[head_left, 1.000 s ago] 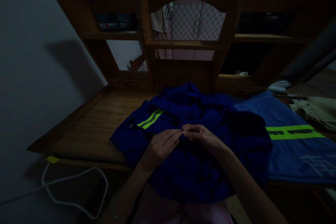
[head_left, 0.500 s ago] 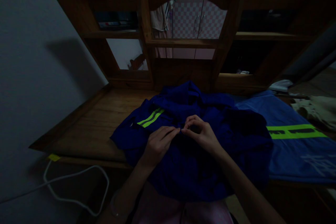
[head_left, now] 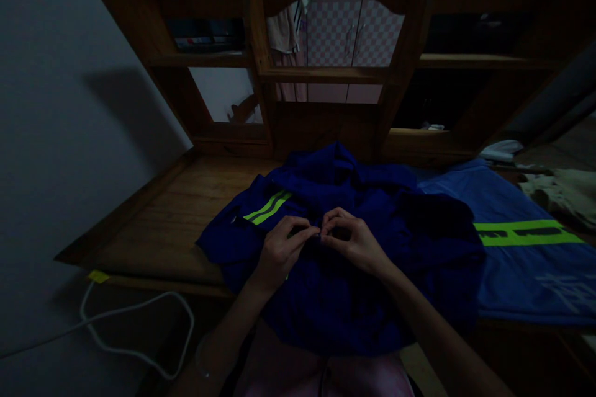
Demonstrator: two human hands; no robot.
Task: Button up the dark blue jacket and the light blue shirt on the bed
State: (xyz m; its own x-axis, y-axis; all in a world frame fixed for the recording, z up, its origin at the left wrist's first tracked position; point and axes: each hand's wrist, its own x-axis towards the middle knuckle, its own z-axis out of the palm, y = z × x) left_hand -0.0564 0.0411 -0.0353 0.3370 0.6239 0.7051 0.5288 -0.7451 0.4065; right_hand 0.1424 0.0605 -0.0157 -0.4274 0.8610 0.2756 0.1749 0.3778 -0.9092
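A dark blue jacket [head_left: 363, 316] with yellow-green stripes lies bunched on the wooden desk, its lower part hanging over the front edge near my lap. Over its middle, my left hand [head_left: 284, 248] is closed in a pinch, thumb against fingers. My right hand [head_left: 351, 239] pinches from the other side, and the fingertips of both hands almost meet. Between them seems to be a small bit of the jacket; the dim light hides its detail.
A lighter blue garment [head_left: 512, 273] with a yellow-green band lies to the right. Behind stands a wooden shelf frame [head_left: 326, 76]. Bare desk top [head_left: 172, 211] shows at left. A white cable [head_left: 135, 356] loops below the front edge.
My left fingers have bent from nearly straight into a rounded pinch. My right hand has shifted slightly left, so the fingertips are closer together. The jacket stays in place.
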